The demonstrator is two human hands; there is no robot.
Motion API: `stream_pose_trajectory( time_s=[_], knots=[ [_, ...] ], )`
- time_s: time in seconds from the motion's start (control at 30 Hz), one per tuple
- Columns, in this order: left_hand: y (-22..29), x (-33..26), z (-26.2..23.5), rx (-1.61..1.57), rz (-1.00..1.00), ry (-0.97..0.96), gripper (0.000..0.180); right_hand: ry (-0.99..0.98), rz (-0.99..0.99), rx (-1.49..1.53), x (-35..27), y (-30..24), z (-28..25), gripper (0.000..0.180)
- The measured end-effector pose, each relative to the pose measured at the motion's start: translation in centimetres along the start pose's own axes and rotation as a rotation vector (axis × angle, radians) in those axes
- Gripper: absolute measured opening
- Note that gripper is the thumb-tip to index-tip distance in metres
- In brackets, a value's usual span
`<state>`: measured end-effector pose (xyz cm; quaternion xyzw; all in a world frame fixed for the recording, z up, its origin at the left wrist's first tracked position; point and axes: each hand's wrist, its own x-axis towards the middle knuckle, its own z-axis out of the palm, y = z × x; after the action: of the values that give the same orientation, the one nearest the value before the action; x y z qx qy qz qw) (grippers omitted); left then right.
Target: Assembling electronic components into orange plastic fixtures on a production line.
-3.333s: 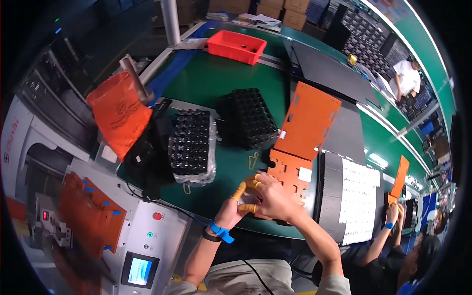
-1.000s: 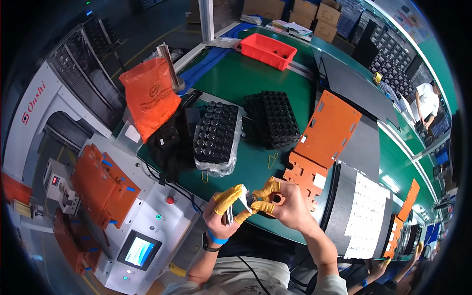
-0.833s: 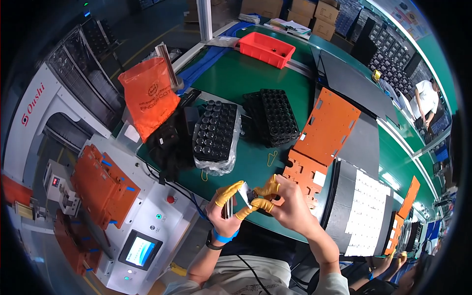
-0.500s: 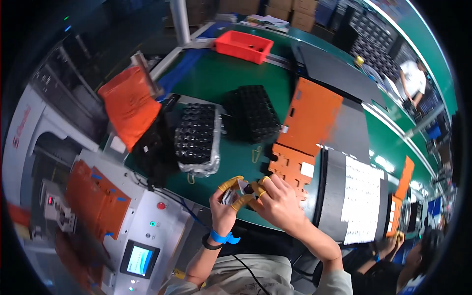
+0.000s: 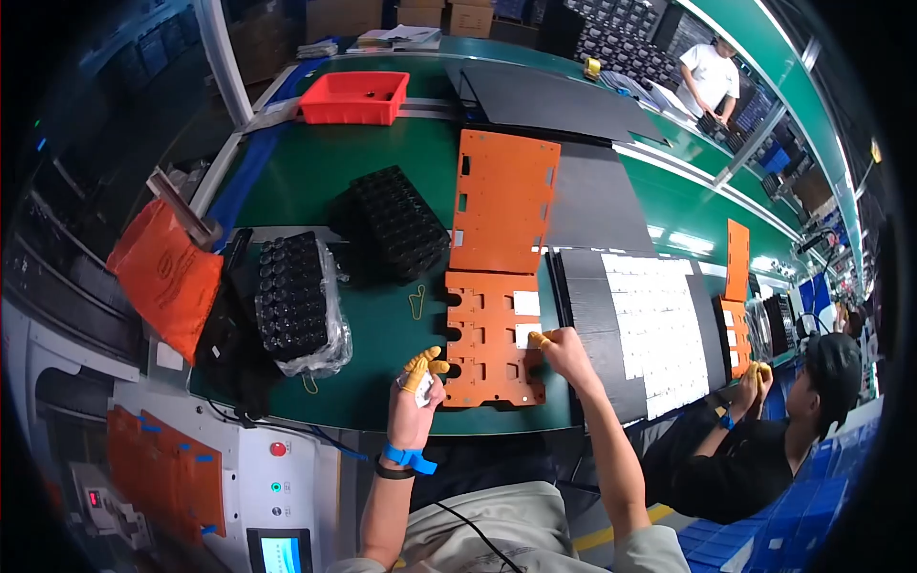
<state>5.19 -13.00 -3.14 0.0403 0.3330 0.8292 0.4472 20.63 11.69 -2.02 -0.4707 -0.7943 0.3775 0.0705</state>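
At the near edge of the green bench, my left hand (image 5: 411, 406), with yellow finger covers, is closed round a small white piece (image 5: 421, 389), partly hidden by the fingers. My right hand (image 5: 565, 355), also in finger covers, has its fingertips pinched at the right edge of a flat white rectangular piece (image 5: 526, 335). That piece lies on the lower panel of an orange fixture (image 5: 482, 368), just below a second white rectangular piece (image 5: 526, 303). The fixture's upper orange panel (image 5: 504, 205) lies folded back on the far side. Several notches line the fixture's left edge.
Black trays of round parts (image 5: 291, 296) in clear wrap and a black block of cells (image 5: 396, 215) stand left. Beyond is a red bin (image 5: 353, 98). Right lies a black board with white sheets (image 5: 659, 329); a co-worker (image 5: 755, 430) sits beyond it. A control panel (image 5: 263, 468) is lower left.
My hands have moved apart; the right one went to the orange fixture, where a second white piece now lies. The left stays closed near the bench edge. The whole view has shifted to the right.
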Motion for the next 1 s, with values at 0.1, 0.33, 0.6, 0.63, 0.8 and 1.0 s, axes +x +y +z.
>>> stream_pose_trajectory(
  time_s=[0.1,0.33,0.6,0.63,0.8,1.0],
  knots=[
    [0.1,0.2,0.2,-0.020,-0.012,0.034,0.038,-0.073,0.043,0.068,0.2,-0.2,-0.3,0.028],
    [0.4,1.2,0.9,-0.420,-0.177,-0.159,0.064,0.012,-0.099,-0.582,0.0,-5.2,-2.4,0.032],
    [0.9,-0.2,-1.4,-0.405,-0.406,-0.168,0.032,-0.302,-1.078,-0.289,-6.2,-15.1,2.7,0.062],
    [1.5,-0.4,-1.2,-0.372,-0.380,-0.163,0.033,-0.345,-1.057,-0.232,-6.2,-15.8,2.7,0.063],
    [3.9,-1.3,-4.1,-0.115,-0.320,-0.148,0.048,-0.670,-0.783,-0.032,-5.0,-16.9,4.6,0.063],
    [7.0,-2.5,-6.1,-0.013,-0.046,-0.174,0.054,-0.758,-1.050,-0.046,-3.9,-22.8,6.7,0.050]
  ],
)
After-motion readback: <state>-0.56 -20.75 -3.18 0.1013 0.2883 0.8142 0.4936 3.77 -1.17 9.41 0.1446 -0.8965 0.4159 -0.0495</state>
